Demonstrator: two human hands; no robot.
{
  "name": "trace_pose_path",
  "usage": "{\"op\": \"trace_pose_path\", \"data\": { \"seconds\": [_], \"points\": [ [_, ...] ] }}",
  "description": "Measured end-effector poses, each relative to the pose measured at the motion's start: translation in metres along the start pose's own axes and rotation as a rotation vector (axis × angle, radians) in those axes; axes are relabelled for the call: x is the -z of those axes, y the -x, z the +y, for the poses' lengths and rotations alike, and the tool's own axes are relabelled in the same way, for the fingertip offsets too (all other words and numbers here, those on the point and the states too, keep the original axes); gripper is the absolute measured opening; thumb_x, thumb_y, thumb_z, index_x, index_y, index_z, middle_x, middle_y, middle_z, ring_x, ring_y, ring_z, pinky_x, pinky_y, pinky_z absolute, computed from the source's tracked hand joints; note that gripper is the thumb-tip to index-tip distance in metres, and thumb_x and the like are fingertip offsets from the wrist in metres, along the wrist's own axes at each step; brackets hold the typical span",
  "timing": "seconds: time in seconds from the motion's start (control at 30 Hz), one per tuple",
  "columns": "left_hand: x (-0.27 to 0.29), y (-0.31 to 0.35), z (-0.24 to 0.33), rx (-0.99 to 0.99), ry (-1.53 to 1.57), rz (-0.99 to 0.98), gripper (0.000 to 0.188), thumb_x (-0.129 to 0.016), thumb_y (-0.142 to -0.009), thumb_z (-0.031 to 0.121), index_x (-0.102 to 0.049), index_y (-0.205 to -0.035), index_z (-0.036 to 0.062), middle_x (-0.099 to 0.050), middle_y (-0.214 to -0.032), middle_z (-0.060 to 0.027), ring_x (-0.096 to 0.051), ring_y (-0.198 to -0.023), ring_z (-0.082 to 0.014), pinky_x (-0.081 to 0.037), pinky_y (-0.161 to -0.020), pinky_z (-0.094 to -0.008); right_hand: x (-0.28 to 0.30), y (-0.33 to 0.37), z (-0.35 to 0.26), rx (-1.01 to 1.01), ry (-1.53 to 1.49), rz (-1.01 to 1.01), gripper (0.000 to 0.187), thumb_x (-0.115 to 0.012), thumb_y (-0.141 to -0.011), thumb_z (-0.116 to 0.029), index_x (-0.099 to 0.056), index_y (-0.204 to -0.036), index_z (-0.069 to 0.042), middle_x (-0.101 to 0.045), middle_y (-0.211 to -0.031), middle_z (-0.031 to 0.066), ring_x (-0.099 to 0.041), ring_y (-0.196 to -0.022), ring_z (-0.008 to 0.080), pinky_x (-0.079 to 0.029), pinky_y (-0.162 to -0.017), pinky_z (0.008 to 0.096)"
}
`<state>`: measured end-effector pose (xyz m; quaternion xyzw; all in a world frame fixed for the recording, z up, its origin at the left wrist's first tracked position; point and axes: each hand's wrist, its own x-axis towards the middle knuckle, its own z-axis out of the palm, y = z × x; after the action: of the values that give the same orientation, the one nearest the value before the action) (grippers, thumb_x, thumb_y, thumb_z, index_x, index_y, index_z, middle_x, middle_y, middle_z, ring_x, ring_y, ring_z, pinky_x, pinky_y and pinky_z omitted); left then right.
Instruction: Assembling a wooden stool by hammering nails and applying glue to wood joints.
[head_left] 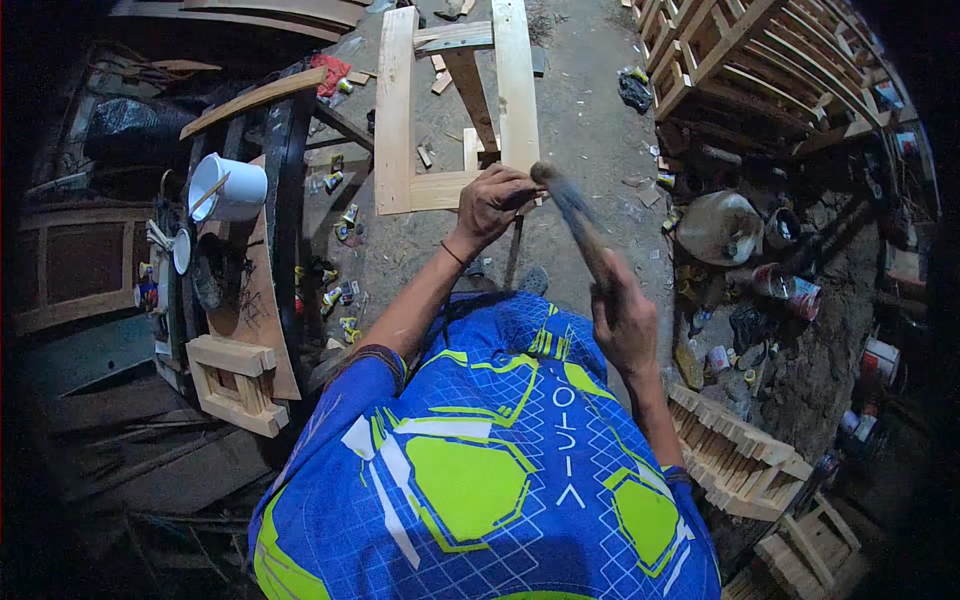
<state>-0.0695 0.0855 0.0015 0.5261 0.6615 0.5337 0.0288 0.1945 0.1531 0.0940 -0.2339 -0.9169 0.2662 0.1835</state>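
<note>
My right hand (626, 315) is wrapped round the handle of a hammer (583, 226), which is blurred by motion. The hammer's head end is right beside the fingertips of my left hand (490, 207). Those left fingers are pinched together at the near right corner of a pale wooden frame (396, 110); whatever they hold there is too small to make out. Two long boards joined by crosspieces make up the frame, which stretches away from me. A darker wooden bar (470, 100) shows between its long boards.
To the left, a white bucket (240, 190) with a stick in it stands near a dark bench, with small wooden frames (236, 385) closer to me. Stacked wooden frames (735, 50) rise at the far right. Nearer right are a cloudy plastic container (718, 228) and slatted wood pieces (735, 450). Scraps litter the floor.
</note>
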Motion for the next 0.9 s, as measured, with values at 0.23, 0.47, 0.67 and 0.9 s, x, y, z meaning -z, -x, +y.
{"op": "trace_pose_path", "data": {
  "seconds": [0.23, 0.47, 0.67, 0.9],
  "points": [
    [0.0, -0.004, -0.002, -0.025, -0.127, -0.073, 0.028, -0.08, -0.076, 0.021, -0.075, -0.102, 0.0151, -0.07, -0.103, -0.0041, -0.064, -0.092, -0.0229, -0.055, -0.076, -0.0353, 0.0, -0.001, 0.004, 0.027, -0.083, 0.123, 0.071, -0.062, -0.085, -0.004, -0.035, -0.15, -0.013, -0.065, -0.114, 0.0272, -0.068, -0.088, 0.0433, -0.054, -0.07, 0.0465],
    [0.014, 0.0, 0.007, -0.041, -0.457, -0.164, 0.115, -0.089, -0.061, 0.044, -0.028, -0.149, 0.005, -0.044, -0.138, -0.0182, -0.042, -0.126, -0.0374, -0.035, -0.106, -0.0479, -0.062, -0.048, 0.097, -0.24, -0.202, -0.02, 0.073, -0.066, -0.087, -0.011, -0.034, -0.153, -0.02, -0.057, -0.132, 0.0232, -0.057, -0.119, 0.0407, -0.047, -0.097, 0.0448],
    [0.013, -0.008, -0.003, 0.103, -0.734, -0.343, 0.12, -0.081, -0.064, 0.058, -0.024, -0.151, 0.0001, -0.056, -0.114, -0.0167, -0.053, -0.108, -0.0339, -0.04, -0.096, -0.0457, -0.159, -0.109, 0.149, -0.209, -0.409, -0.107, 0.084, -0.077, -0.077, -0.025, -0.037, -0.151, -0.027, -0.064, -0.118, 0.0261, -0.062, -0.109, 0.0423, -0.05, -0.093, 0.0462],
    [0.013, -0.028, -0.002, 0.055, -0.785, -0.468, 0.121, -0.08, -0.065, 0.058, -0.022, -0.153, 0.0009, -0.064, -0.098, -0.0166, -0.063, -0.087, -0.0301, -0.048, -0.079, -0.0427, -0.169, -0.141, 0.137, -0.125, -0.282, -0.25, 0.077, -0.075, -0.076, -0.031, -0.043, -0.146, -0.025, -0.067, -0.113, 0.0235, -0.064, -0.104, 0.042, -0.052, -0.087, 0.0474]
  ]
}}
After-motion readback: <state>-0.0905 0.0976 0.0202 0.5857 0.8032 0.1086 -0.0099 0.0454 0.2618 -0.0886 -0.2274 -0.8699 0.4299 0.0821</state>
